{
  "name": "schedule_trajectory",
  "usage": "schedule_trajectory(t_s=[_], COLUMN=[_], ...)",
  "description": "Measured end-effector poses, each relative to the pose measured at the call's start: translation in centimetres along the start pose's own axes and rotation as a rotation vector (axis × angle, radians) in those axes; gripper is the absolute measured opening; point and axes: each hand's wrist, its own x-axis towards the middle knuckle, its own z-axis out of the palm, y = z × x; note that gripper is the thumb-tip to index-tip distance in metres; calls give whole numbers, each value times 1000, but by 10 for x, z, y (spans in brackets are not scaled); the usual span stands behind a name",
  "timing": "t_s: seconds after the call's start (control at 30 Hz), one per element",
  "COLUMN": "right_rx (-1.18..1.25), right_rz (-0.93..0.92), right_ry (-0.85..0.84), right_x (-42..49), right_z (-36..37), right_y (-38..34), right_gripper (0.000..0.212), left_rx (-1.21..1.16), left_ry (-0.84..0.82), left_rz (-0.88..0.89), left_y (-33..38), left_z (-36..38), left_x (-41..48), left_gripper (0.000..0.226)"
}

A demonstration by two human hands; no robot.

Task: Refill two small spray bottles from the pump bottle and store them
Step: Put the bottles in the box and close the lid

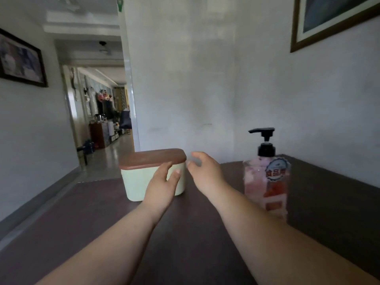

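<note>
Now we are holding our left hand (162, 183) open against the lidded box (137, 182), our right hand (203, 173) (blurred) spreading loosely beside it; the pump bottle (267, 182) is standing nearby on the surface (82, 214).

Two arms in frame, both bare: left forearm (107, 243) fills the lower left, right forearm (277, 233) the lower right, skin uncovered from the bottom edge up to each wrist. Near frame centre the left hand (162, 182) and right hand (205, 171) are bare as well. On the left, fingers (173, 179) short and rounded, one trimmed nail (178, 171) showing; right fingertips (190, 163) blurred.
</note>
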Motion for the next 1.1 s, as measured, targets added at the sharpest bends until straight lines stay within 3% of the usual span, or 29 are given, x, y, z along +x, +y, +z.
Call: schedule_trajectory(t_s=[0.2,0.37,0.5,0.63,0.77,1.1], right_rx=[110,246,328,305,456,557], right_rz=[-152,-113,43,160,252,206], right_ry=[158,423,547,421,123,-17], right_x=[-66,-92,-85,-77,-73,-4], right_z=[-61,-104,-127,-133,-121,-64], right_y=[13,45,74,103,121,139], right_gripper=[34,21,18,46,43,74], left_rx=[-75,-303,-464,-494,-497,-525], left_ry=[-271,-386,-398,-344,-325,-258], left_rz=[-11,-125,-116,-125,-99,-162], left_y=[42,66,77,75,69,27], left_z=[70,111,129,139,147,149], left_x=[-67,-85,-86,-81,-73,-6], left_gripper=[47,68,38,33,30,37])
